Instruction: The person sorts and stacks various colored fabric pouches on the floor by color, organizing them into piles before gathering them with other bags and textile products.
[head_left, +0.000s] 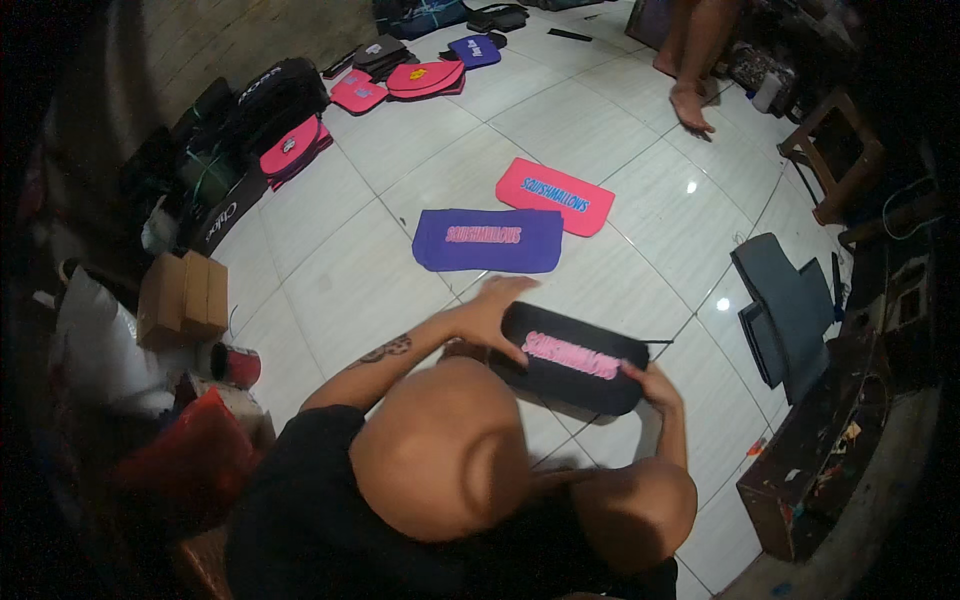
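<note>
A black fabric panel (574, 394) with rounded corners and raised pink lettering is held between my two hands, over the tiled floor in front of my knees. My left hand (487, 319) spans its left end, thumb on the upper face and fingers along the far edge. At the right end, my right hand (651, 384) grips the edge with its thumb near the last letters. Just beyond lies a purple panel (487, 259) with pink lettering. It overlaps the near left part of a pink panel (589, 219) with blue lettering.
Stacked pink panels (292, 150) and black bundles (277, 97) line the left wall. Cardboard boxes (184, 300) and a red tin (241, 365) stand at left. Dark grey sheets (787, 315) lean near a wooden trough (765, 510) at right. Another person's foot (688, 109) is at the back.
</note>
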